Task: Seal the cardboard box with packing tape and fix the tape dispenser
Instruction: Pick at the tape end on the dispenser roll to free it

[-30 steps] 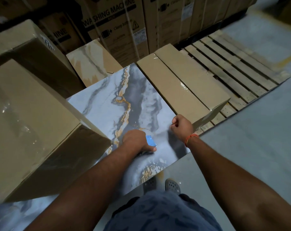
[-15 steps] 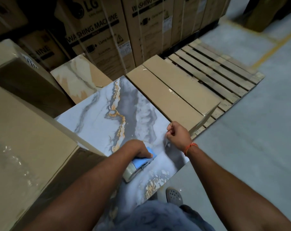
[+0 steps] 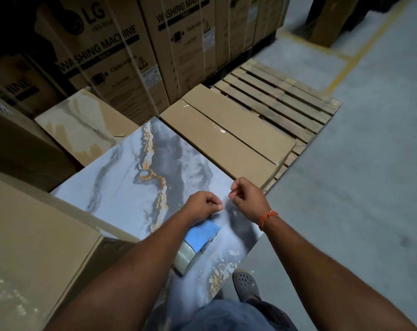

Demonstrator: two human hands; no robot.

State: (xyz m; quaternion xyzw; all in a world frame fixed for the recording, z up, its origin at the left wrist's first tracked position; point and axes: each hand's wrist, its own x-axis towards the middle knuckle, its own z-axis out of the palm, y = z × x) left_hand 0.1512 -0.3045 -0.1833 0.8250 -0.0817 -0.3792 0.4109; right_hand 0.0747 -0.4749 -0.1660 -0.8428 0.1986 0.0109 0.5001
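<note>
Marbled slab (image 3: 121,177) now carries the tape dispenser (image 3: 198,244), let go.
Just beyond it, left hand (image 3: 202,205) and right hand (image 3: 248,199) pinch, apparently a tape end: fixing begins.

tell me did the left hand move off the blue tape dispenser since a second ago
Yes. The left hand was on the blue tape dispenser; it now sits further up the marble-patterned tile, pinched beside the right hand.
</note>
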